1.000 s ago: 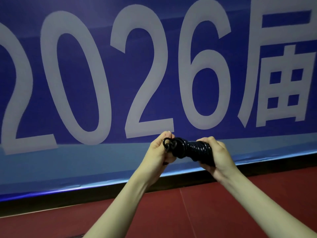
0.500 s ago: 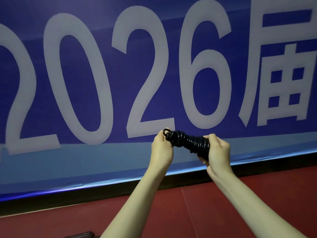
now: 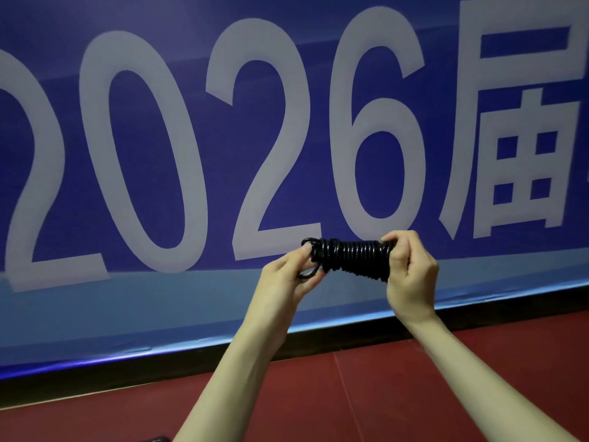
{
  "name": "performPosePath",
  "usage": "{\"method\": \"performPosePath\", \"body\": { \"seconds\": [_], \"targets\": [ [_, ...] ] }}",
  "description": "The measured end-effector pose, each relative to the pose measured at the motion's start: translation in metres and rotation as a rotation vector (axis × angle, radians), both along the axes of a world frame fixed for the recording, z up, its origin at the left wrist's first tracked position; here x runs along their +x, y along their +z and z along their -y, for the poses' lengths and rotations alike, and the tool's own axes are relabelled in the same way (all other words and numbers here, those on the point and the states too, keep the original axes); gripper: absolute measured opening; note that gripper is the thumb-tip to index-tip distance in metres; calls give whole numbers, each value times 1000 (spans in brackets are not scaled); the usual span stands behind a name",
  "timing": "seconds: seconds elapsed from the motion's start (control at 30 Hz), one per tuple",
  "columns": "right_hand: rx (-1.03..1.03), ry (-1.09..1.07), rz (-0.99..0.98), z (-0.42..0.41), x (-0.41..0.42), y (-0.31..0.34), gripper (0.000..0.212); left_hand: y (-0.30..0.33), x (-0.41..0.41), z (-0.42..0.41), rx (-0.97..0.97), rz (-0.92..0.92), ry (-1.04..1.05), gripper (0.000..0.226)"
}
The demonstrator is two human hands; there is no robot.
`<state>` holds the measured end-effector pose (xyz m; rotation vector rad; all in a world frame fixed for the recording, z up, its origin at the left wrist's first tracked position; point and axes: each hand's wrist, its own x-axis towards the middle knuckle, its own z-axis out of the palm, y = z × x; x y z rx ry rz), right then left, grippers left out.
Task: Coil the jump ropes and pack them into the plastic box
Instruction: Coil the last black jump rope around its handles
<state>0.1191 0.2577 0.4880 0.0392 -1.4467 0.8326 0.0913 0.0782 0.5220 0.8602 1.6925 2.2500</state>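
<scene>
A black jump rope (image 3: 353, 258), wound into a tight bundle of many turns, is held up at chest height in front of the banner. My right hand (image 3: 409, 271) grips the bundle's right end with curled fingers. My left hand (image 3: 290, 277) pinches the loose loops of cord at its left end between thumb and fingers. The rope's handles are hidden under the windings. No plastic box is in view.
A large blue banner (image 3: 159, 298) with white "2026" lettering fills the background. Below it runs a black strip, then a dark red floor (image 3: 382, 393). A dark object (image 3: 157, 439) peeks in at the bottom edge.
Both hands have lifted the coiled rope slightly and turned it closer to level. My left hand has shifted its pinch on the end loops.
</scene>
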Motion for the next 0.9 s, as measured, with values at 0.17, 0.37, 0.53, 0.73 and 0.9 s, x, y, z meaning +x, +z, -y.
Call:
{"method": "performPosePath", "body": {
  "seconds": [0.17,0.37,0.53,0.73,0.9],
  "targets": [
    [428,101,87,-1,-2,-9,33,-2,-15,4,-71,-160,212,21],
    [453,272,474,5,3,-6,35,-4,-31,8,-143,-261,444,26],
    [521,136,787,18,14,16,84,4,-18,-4,-168,-405,489,26],
    [539,153,791,9,14,26,93,12,-17,-19,-39,-300,453,19],
    [365,342,807,7,0,26,84,4,-29,-32,74,-101,441,9]
  ]
}}
